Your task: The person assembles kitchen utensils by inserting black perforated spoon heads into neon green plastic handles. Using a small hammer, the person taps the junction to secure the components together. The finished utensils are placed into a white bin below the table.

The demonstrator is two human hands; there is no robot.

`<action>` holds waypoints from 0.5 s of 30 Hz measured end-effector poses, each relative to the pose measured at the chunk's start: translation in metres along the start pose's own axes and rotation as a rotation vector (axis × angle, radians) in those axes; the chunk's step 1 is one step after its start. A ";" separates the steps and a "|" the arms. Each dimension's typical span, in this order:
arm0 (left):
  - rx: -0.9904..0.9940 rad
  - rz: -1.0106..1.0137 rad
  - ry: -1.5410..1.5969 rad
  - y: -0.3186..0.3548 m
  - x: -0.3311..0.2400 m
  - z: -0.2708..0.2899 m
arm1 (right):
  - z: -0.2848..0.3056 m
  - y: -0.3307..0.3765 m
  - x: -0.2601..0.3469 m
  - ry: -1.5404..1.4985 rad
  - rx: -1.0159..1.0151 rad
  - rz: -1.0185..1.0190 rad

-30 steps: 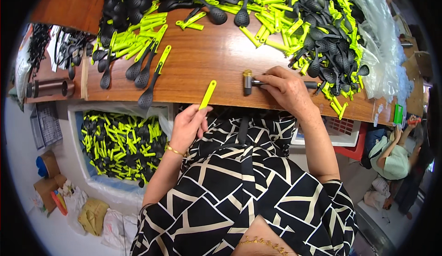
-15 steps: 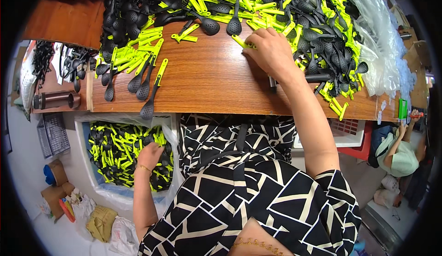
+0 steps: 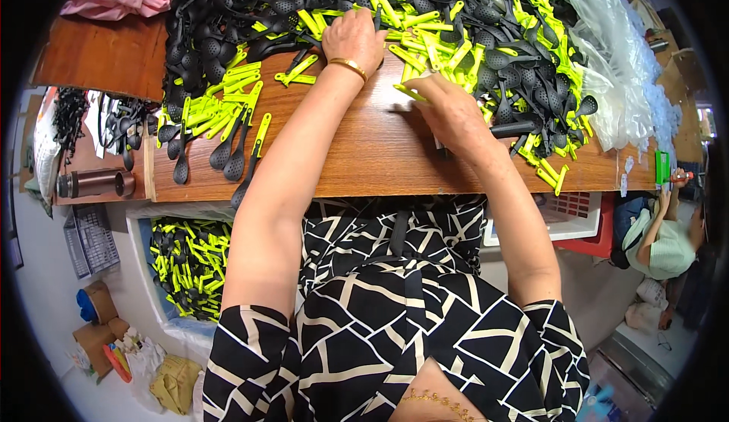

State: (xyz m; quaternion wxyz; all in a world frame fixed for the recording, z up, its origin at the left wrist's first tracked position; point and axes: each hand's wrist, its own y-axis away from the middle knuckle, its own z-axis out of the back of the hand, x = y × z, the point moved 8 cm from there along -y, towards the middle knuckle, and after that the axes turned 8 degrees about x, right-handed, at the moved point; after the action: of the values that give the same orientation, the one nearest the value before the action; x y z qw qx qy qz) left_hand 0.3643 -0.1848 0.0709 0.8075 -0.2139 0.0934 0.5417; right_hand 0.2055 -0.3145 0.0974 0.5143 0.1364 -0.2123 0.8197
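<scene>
My right hand [image 3: 449, 111] is over the middle of the wooden table [image 3: 342, 168], its thumb and fingers closed on a bright green handle piece [image 3: 410, 92] that sticks out to the left. My left hand [image 3: 354, 45], with a gold bangle at the wrist, reaches to the near edge of the pile. Its fingers curl down at a black slotted spoon [image 3: 377, 18], whose bowl is mostly covered by the hand; the fingertips are hidden. Between the hands and beyond them lie loose green handles [image 3: 418, 48]. Near the left forearm, slotted spoons with green handles [image 3: 235, 162] lie side by side.
A heap of black spoon heads [image 3: 524, 80] fills the back and right of the table, beside clear plastic sheeting [image 3: 615, 80]. Below the table's left edge, a lined bin [image 3: 144, 251] holds many green-handled spoons. A brown flask [image 3: 95, 184] lies left. Another person [image 3: 664, 244] sits far right.
My left hand has risen from the bin to the spoon at the pile's edge. The right hand still holds the green handle, with its fingers shifted slightly nearer to me.
</scene>
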 end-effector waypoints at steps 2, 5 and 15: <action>0.056 0.024 -0.090 -0.011 0.001 -0.009 | 0.016 0.014 -0.004 -0.192 -0.133 -0.060; 0.098 -0.004 -0.088 -0.013 0.000 -0.011 | 0.018 0.033 -0.024 -0.394 -0.171 -0.233; 0.485 0.156 1.233 0.130 -0.027 0.016 | 0.020 0.026 -0.032 -1.030 -0.266 -0.218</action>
State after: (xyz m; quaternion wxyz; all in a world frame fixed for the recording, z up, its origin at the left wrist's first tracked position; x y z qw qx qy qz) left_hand 0.2328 -0.1585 0.0640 0.5899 -0.2895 0.6725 0.3404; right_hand 0.1959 -0.3591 0.0949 0.4388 0.4753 -0.5234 0.5547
